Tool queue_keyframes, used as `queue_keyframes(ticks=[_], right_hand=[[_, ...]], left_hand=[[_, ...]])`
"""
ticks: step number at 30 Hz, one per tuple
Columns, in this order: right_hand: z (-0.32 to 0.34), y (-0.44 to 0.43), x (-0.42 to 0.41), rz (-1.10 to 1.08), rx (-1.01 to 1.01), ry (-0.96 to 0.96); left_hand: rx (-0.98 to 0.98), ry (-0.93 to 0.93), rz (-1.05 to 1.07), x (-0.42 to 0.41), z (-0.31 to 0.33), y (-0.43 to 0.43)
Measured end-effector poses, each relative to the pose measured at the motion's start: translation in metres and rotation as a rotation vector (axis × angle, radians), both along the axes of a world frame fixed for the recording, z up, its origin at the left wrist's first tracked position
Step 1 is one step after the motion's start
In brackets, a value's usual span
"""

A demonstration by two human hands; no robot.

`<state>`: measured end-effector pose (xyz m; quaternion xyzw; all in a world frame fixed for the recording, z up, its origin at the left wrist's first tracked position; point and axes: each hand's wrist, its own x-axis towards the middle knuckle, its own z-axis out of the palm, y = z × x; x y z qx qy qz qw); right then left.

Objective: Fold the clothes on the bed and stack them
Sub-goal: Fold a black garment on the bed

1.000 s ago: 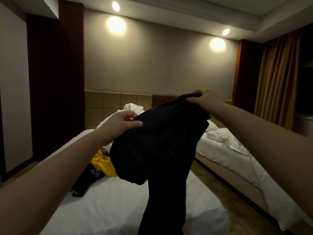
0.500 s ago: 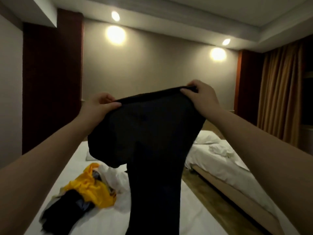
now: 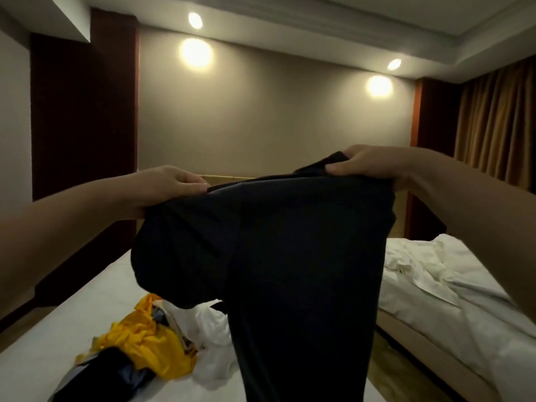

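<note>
Beige back wall (image 3: 275, 117) glows with two round pools of light (image 3: 196, 53); ceiling spotlights (image 3: 195, 19) above it; dark wood panel (image 3: 84, 126) to its left; tan curtains (image 3: 499, 126) to its right; before it, the near bed (image 3: 95, 309), a strip of wooden floor (image 3: 385, 369) and a rumpled second bed (image 3: 452, 300).

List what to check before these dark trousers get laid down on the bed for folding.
1. Grip of left hand on the dark trousers: ok, it pinches the waistband.
2. Grip of right hand on the other end: ok.
3. Waistband level: not ok, the right end sits higher and bunched.
4. Legs hanging aligned: cannot tell, the hems leave the frame.
5. Landing spot on the bed: not ok, the yellow garment and white garment lie just below.
</note>
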<state>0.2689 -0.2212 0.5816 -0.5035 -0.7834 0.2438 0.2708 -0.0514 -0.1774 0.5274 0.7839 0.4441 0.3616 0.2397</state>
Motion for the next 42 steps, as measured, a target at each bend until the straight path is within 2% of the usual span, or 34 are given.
queue_keyframes(ticks=[2,4,6,7,8,10,11,12,14,16,18,21,25,27,29,31,33,39,42], right_hand=[[-0.008,0.015,0.008,0.136,-0.123,0.005],[-0.02,0.037,0.012,0.169,-0.233,-0.002],[-0.038,0.067,0.009,0.076,-0.285,0.003],[-0.051,0.087,0.006,-0.014,-0.251,0.0],[-0.065,0.107,0.002,-0.118,-0.153,-0.027],[-0.091,0.16,-0.01,-0.295,0.136,-0.087],[-0.098,0.184,-0.016,-0.345,0.268,-0.095],[-0.096,0.206,-0.021,-0.386,0.378,-0.101],[-0.069,0.237,-0.021,-0.458,0.56,-0.082],[-0.02,0.248,-0.012,-0.484,0.709,0.026],[0.029,0.242,-0.006,-0.473,0.822,0.172],[0.074,0.22,-0.009,-0.466,0.933,0.275],[0.06,0.177,-0.013,-0.386,0.865,0.342],[0.03,0.149,-0.011,-0.379,0.802,0.24],[-0.01,0.115,-0.01,-0.377,0.742,0.136],[-0.058,0.08,-0.007,-0.34,0.665,0.138],[-0.116,0.046,-0.006,-0.316,0.576,0.165],[-0.31,-0.058,-0.02,-0.28,0.198,0.084],[-0.371,-0.108,-0.023,-0.232,0.057,-0.043]], left_hand=[[-0.122,-0.082,-0.115,-0.007,-0.015,0.01],[-0.226,-0.053,-0.217,-0.009,-0.032,0.027],[-0.395,-0.007,-0.232,-0.008,-0.053,0.055],[-0.428,0.021,-0.156,-0.005,-0.067,0.075],[-0.375,0.087,-0.013,0.001,-0.08,0.095],[-0.063,0.355,0.335,0.016,-0.1,0.145],[0.107,0.426,0.475,0.025,-0.103,0.166],[0.236,0.429,0.571,0.033,-0.097,0.185],[0.432,0.299,0.664,0.041,-0.067,0.218],[0.647,0.132,0.667,0.044,-0.014,0.242],[0.771,-0.064,0.58,0.05,0.04,0.251],[0.716,-0.329,0.382,0.059,0.092,0.242],[0.619,-0.293,0.309,0.041,0.091,0.207],[0.574,-0.212,0.31,0.032,0.067,0.176],[0.587,-0.017,0.333,0.026,0.033,0.138],[0.605,0.16,0.321,0.023,-0.011,0.097],[0.575,0.261,0.312,0.018,-0.07,0.056],[0.264,0.341,0.253,0.0,-0.281,-0.053],[0.132,0.375,0.217,-0.005,-0.358,-0.103]])
